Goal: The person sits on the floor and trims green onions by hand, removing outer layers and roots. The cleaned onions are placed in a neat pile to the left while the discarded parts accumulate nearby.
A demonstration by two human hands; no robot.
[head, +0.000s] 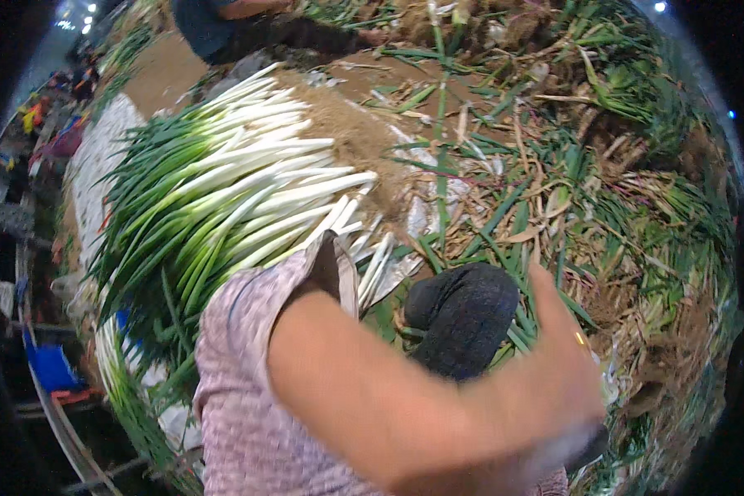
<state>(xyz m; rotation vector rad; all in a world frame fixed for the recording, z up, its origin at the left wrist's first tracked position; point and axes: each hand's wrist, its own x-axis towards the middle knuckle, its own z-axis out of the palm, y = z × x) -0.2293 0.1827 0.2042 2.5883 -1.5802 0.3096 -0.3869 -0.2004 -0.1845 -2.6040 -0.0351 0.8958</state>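
My left hand (567, 366) reaches across in front of me at the lower right, blurred. One digit points up and a ring shows on the hand; the other fingers are hidden, so I cannot tell whether it holds anything. Its bare forearm comes out of a pale pink short sleeve (242, 347). Beside the hand is a rounded dark cloth shape (465, 316), perhaps my knee. Left of the arm lies a broad pile of scallions (242, 192), white stems and hairy roots pointing right, green leaves left. My right hand is out of view.
Loose leaves, dry husks and roots (521, 204) cover the ground on the right. More uncleaned scallions (620, 93) lie at the upper right. Another person's dark-clothed leg (273, 37) is at the top. White sheeting (99, 161) and a blue object (56, 366) are at the left.
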